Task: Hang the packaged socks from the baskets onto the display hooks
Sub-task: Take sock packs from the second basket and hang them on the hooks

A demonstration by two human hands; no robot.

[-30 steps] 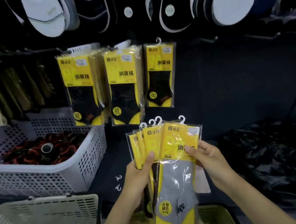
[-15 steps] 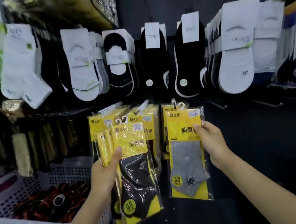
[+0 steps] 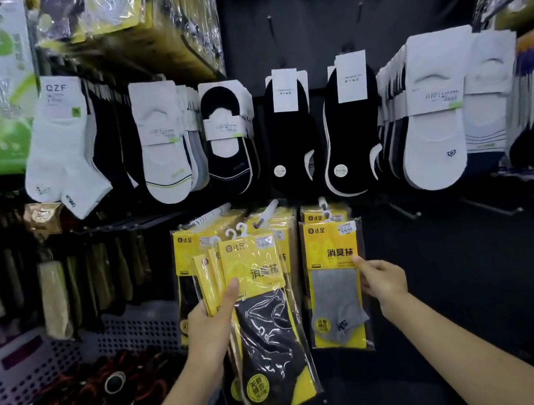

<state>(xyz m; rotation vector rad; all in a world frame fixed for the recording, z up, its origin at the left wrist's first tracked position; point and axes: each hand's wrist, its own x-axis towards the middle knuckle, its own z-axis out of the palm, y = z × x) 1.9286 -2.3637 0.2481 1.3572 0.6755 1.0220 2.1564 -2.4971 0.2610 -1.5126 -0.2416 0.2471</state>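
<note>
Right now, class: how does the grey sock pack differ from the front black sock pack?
The grey sock pack shows a grey sock; the black sock pack a black one. The grey is upright, the right hand pinching its edge; the black tilts, fronting a stack gripped by the left hand. Both have yellow cards.

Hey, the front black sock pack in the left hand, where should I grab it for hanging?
Grip the front black sock pack by the upper right corner of its yellow header card, coming from the right. That edge is free; the left hand thumb pins the lower left, and the white hook is clear.
</note>
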